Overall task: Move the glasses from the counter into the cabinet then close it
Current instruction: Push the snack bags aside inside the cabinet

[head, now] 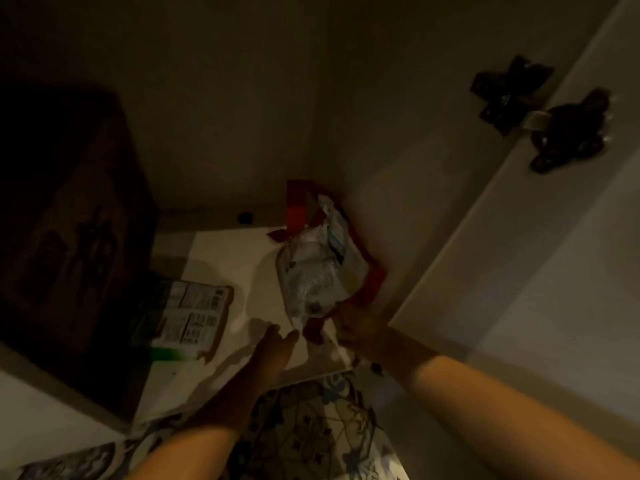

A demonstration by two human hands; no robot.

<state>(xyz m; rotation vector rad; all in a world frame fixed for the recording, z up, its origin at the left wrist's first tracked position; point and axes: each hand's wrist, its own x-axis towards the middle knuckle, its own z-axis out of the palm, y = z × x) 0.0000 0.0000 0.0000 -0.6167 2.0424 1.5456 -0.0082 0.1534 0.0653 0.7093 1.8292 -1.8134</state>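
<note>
I look into a dim, open cabinet with a white shelf. No glasses show in this view. A red and white crinkled bag leans in the shelf's right corner. My right hand reaches in and grips the bag's lower red edge. My left hand hovers flat over the shelf just left of the bag, fingers apart and holding nothing. The open cabinet door stands at the right, with dark hinges near the top.
A tall dark box fills the shelf's left side. A flat green and white packet lies beside it. Patterned tiles show below the shelf edge.
</note>
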